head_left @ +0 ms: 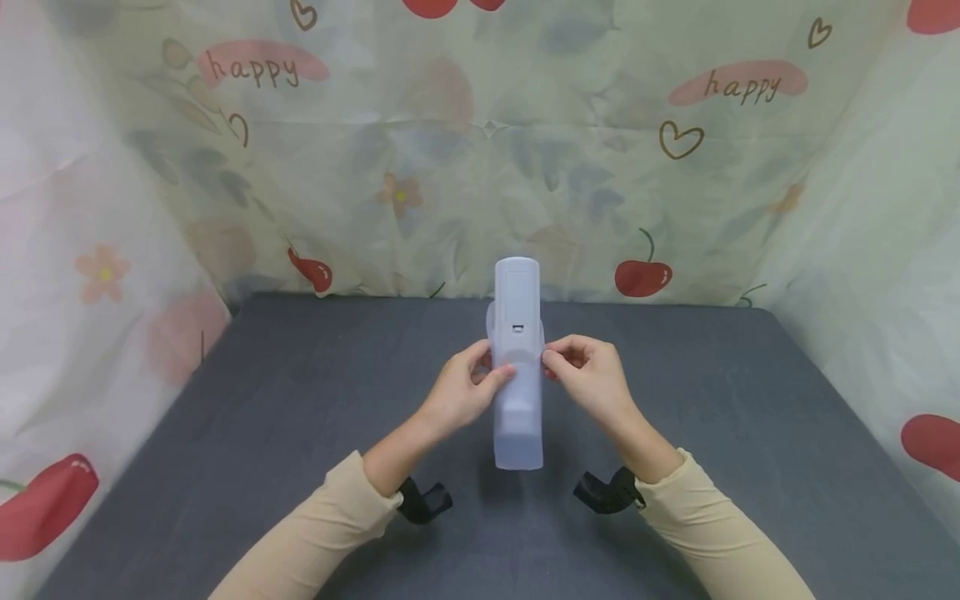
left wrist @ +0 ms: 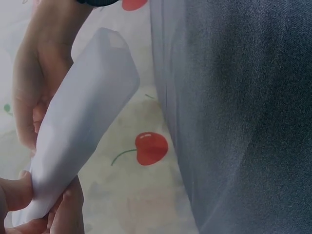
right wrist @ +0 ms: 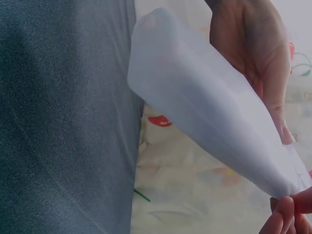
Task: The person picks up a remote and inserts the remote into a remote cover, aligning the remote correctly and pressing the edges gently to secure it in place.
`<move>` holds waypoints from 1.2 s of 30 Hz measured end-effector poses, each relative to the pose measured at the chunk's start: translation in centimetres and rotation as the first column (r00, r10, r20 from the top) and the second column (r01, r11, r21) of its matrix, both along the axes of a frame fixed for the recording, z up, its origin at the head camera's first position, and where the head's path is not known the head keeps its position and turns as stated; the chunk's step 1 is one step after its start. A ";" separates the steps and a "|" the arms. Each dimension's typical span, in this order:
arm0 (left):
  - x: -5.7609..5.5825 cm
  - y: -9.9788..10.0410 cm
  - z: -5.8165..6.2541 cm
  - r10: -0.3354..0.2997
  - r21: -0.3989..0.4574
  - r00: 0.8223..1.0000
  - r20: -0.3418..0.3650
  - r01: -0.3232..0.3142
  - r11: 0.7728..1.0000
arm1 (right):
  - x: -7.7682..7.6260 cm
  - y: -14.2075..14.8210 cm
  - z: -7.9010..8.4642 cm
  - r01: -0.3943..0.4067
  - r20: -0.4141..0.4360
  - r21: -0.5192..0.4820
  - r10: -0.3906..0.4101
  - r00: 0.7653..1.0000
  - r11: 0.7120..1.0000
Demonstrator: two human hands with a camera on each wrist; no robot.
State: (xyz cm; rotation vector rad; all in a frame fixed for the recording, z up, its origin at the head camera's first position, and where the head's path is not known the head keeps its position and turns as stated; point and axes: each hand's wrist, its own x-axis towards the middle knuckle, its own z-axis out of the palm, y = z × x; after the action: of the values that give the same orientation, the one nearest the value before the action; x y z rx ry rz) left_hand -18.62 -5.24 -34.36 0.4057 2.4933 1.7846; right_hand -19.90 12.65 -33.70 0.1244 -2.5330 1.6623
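Note:
A white remote control (head_left: 517, 287), its back with the battery cover and a small dark latch showing, is held upright above the table. A soft translucent sleeve (head_left: 519, 446) covers its lower part and extends below it; the upper part of the remote stands out of it. My left hand (head_left: 467, 387) grips the sleeve and remote from the left, thumb across the back. From the right, my right hand (head_left: 592, 379) pinches the sleeve's edge between thumb and fingers. In both wrist views the whitish sleeve (left wrist: 92, 97) slants between the hands, and the remote's front is hidden.
A dark grey cloth covers the table (head_left: 315, 400). Behind it hangs a printed curtain (head_left: 487, 167) with cherries, flowers and hearts, and similar cloth closes both sides. Black wrist mounts (head_left: 426, 502) sit below both wrists.

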 end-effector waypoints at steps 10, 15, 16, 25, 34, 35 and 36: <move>-0.1 0.1 0.0 -0.009 0.010 1.000 -0.017 0.009 1.000 | -0.2 0.4 0.2 -0.095 0.021 -0.023 0.096 0.995 0.995; -0.2 0.1 -0.3 0.032 0.067 0.999 -0.010 -0.032 0.997 | -0.5 0.8 0.2 -0.245 0.079 -0.072 0.251 0.965 0.967; -0.2 0.1 -0.4 0.037 0.079 0.999 -0.007 -0.036 0.996 | -0.5 0.8 0.2 -0.266 0.097 -0.083 0.273 0.957 0.961; -0.2 0.0 -1.0 0.002 0.124 0.999 0.047 -0.008 0.992 | -0.6 1.0 -0.2 -0.348 0.098 -0.028 0.349 0.932 0.937; -0.4 -0.8 -0.8 0.067 0.234 0.992 0.106 -0.090 0.968 | -0.1 1.4 -0.5 -0.327 -0.143 0.030 0.327 0.934 0.945; -0.5 -1.0 -0.8 0.076 0.232 0.987 0.140 -0.107 0.967 | -0.1 1.4 -0.5 -0.331 -0.186 0.036 0.332 0.925 0.943; -0.6 -1.1 -0.8 0.074 0.227 0.982 0.174 -0.113 0.967 | -0.1 1.5 -0.6 -0.342 -0.233 0.039 0.341 0.911 0.939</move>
State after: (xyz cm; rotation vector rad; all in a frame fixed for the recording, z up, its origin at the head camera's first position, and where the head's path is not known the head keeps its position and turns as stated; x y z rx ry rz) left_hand -19.22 -6.30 -35.18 0.1430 2.2328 2.0672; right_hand -19.98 14.11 -34.30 0.7604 -2.4286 1.6406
